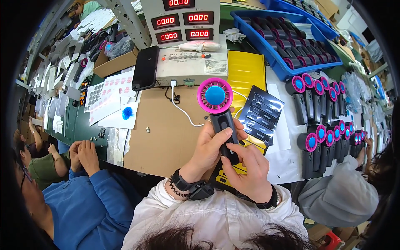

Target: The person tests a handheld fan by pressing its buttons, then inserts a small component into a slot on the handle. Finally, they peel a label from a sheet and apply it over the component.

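Observation:
A handheld fan [215, 95] with a pink grille, blue round centre and black handle stands tilted before me over the table's near edge. My left hand [204, 148] is wrapped round the handle, its thumb lying on the front. The fingers of my right hand [252, 171] are closed on the handle's lower end, thumb and index finger touching it. Whether they also hold something small is hidden. Beyond my right hand lies a sheet of black, glossy elongated stickers [262, 114]. A white cable [183, 112] runs from the tester to beside my left hand.
A tester with red number displays [191, 68] stands at the back, a black phone [146, 68] leaning on it. Several fans [318, 135] lie in rows at right, below a blue crate [287, 73] of fan parts. Co-workers sit on both sides; one wears a blue top [89, 204].

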Action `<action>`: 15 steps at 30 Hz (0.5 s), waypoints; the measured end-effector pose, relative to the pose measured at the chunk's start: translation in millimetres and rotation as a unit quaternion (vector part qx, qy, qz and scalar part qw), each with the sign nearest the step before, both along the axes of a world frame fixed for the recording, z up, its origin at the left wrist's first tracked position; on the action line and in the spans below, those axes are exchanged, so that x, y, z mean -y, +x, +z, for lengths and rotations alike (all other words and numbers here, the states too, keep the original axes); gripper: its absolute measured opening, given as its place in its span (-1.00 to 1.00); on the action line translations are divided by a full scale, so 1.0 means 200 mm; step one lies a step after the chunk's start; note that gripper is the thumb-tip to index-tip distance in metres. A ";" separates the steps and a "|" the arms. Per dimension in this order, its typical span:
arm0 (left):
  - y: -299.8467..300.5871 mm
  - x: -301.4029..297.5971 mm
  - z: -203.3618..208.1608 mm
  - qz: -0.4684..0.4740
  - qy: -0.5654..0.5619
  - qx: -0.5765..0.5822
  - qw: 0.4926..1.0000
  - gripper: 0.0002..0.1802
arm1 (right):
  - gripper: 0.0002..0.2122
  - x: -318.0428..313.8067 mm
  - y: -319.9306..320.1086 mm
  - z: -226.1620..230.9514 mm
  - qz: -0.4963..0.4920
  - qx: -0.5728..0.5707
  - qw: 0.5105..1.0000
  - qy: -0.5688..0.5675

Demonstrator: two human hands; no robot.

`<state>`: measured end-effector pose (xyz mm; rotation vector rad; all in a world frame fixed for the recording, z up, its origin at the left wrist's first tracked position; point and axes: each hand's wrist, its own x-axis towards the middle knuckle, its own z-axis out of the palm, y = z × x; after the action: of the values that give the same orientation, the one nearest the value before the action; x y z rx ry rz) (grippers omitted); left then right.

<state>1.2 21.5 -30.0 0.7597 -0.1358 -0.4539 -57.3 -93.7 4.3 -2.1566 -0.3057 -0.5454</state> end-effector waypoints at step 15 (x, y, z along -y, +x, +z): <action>-0.01 0.00 0.03 0.035 0.032 -0.005 0.999 -0.56 | -0.72 -0.01 0.01 -0.02 0.013 0.004 1.000 -0.003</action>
<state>-0.7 21.7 -24.6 0.8225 -0.0859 -0.3958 -56.0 -91.6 -0.3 -2.1533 -0.3393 -0.5401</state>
